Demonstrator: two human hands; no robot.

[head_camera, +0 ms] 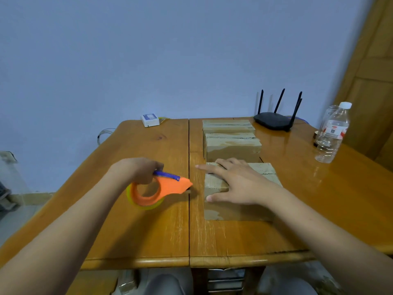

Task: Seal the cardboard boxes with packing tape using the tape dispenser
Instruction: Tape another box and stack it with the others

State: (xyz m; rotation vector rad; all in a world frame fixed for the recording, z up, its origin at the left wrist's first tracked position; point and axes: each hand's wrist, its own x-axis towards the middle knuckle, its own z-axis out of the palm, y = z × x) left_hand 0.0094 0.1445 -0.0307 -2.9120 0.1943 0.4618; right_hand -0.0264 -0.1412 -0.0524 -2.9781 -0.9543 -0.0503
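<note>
Glossy wooden surface (148,231) under both forearms. Right hand (236,184) flat, fingers (204,167) spread, pressing nearest cardboard box (265,173) top. Left hand (138,169) curled round orange plastic tape dispenser (161,190), nose just beside right fingertips. Two more boxes (231,145) beyond fingers.

wooden table (148,231) with three cardboard boxes (232,149), router (273,120), bottle (332,135)
</note>
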